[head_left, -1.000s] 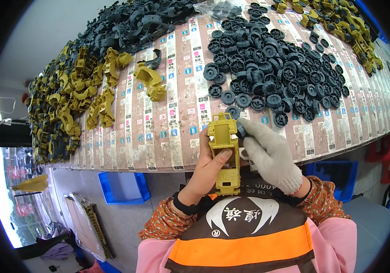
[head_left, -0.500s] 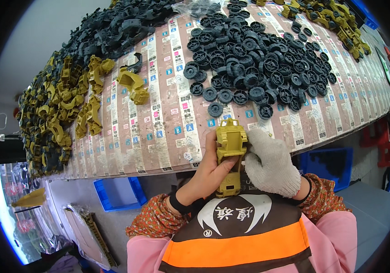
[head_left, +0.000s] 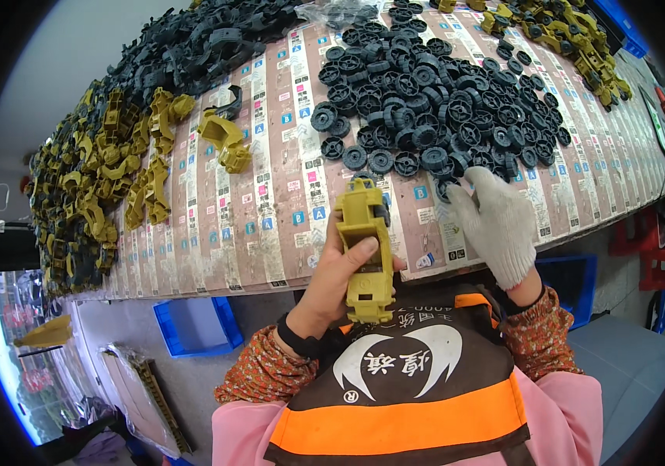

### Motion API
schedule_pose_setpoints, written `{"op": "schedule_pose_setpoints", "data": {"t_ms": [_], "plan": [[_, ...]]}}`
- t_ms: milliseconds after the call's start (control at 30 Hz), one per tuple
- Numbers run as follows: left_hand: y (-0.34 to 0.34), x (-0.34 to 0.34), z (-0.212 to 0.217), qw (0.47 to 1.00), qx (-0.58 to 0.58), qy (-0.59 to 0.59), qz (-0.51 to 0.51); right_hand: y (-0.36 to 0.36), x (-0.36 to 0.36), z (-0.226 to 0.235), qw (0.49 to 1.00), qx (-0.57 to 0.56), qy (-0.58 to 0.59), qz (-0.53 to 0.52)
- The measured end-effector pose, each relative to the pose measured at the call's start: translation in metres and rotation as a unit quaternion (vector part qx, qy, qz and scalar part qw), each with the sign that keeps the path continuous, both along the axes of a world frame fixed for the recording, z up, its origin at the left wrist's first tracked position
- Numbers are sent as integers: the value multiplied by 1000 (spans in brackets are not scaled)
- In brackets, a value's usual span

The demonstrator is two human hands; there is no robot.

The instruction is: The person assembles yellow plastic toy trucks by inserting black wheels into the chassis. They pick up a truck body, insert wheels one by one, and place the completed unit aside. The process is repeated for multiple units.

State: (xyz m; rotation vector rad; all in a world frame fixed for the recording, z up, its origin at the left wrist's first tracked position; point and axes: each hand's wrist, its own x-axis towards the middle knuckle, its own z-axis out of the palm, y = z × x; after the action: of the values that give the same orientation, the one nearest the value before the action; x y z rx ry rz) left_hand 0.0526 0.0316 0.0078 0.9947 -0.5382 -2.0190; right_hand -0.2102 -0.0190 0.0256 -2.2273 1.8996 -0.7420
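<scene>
Blue bins (right one dark inside) flank the hands and yellow part.

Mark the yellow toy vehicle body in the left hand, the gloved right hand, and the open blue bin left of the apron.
Yellow toy vehicle body (head_left: 362,231): head view, its upper half.
Gloved right hand (head_left: 499,224): head view, back of hand.
Open blue bin (head_left: 164,330): head view, left wall.

I've got a decent lane up the table between the loose yellow part and the wheels. Ahead of the right hand, though, wheels block me.
</scene>
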Motion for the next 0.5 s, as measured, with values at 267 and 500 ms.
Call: {"op": "schedule_pose_setpoints", "data": {"t_ms": [267,500], "plan": [[1,-3,-4,995,-17,0,103,-11,6,-17,998,-12,-59,23],[-3,-10,-12,988,-17,34,150,-6,11,-11,996,-28,-48,72]]}}
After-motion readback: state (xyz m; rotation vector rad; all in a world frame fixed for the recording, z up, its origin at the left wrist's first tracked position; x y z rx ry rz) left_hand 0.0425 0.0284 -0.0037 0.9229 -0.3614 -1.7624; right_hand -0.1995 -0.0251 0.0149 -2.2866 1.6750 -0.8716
